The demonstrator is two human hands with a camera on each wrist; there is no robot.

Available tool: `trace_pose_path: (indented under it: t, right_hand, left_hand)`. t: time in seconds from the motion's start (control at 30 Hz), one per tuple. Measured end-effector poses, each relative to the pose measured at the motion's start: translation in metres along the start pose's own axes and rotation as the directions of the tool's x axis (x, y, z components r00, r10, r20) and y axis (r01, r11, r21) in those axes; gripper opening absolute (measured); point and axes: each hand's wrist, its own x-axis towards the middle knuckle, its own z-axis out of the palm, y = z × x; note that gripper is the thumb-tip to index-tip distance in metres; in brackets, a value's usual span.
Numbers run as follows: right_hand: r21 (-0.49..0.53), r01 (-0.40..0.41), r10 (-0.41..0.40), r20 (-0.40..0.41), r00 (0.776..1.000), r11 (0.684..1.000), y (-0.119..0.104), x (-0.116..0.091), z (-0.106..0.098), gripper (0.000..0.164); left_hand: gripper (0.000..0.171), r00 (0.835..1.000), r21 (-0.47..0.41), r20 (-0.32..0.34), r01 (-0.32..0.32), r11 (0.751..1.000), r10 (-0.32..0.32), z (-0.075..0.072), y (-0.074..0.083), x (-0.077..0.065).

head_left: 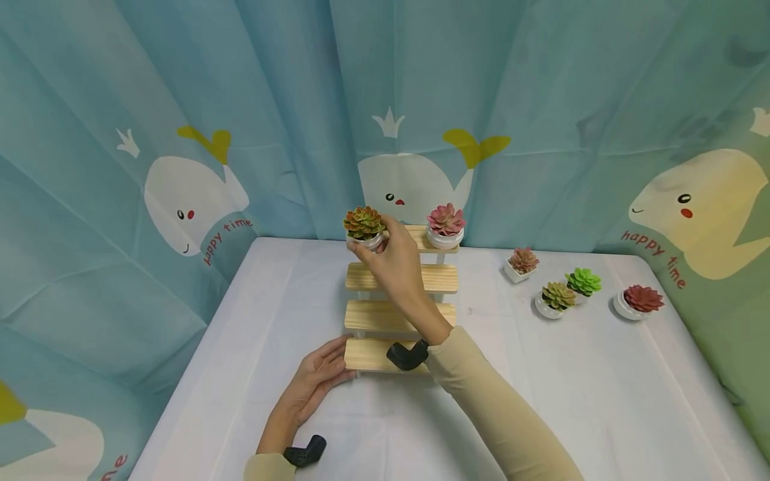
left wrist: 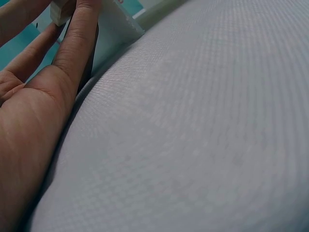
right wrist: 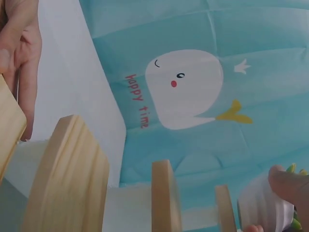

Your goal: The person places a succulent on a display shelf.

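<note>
My right hand (head_left: 397, 257) grips a small white pot holding an orange-green artificial succulent (head_left: 363, 223), at the left end of the top slat of a wooden tiered plant stand (head_left: 400, 315). In the right wrist view the white pot (right wrist: 260, 205) shows beside the top slat, thumb on its side. At the left end of the lowest slat, my left hand (head_left: 319, 374) holds the stand between thumb and fingers. The slat's end (left wrist: 62, 10) shows between those fingers in the left wrist view. A pink succulent in a white pot (head_left: 446, 227) sits at the top slat's right end.
To the right on the white-covered table (head_left: 517, 394) stand several potted succulents: a brownish-pink one (head_left: 522, 264), an olive-green one (head_left: 556, 299), a bright green one (head_left: 583, 282) and a dark red one (head_left: 640, 302). A blue curtain (head_left: 289, 133) with whale prints hangs behind the table.
</note>
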Motion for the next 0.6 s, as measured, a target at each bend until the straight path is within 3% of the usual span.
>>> trace_pose_path:
  t: [0.27,0.6]
  right_hand:
    - [-0.031,-0.053,0.054,0.019,0.998,0.998,-0.0016,0.0062,0.0021,0.066]
    - [-0.017,-0.065,0.066,0.037,0.997,0.998,-0.0028,0.0101,0.0025,0.069]
  left_hand:
    - [0.073,1.0,-0.002,0.003,0.004,1.0,-0.004,0.0009,0.0,-0.0006]
    - [0.074,1.0,-0.007,0.003,-0.001,1.0,0.001,0.0007,0.0006,-0.0007]
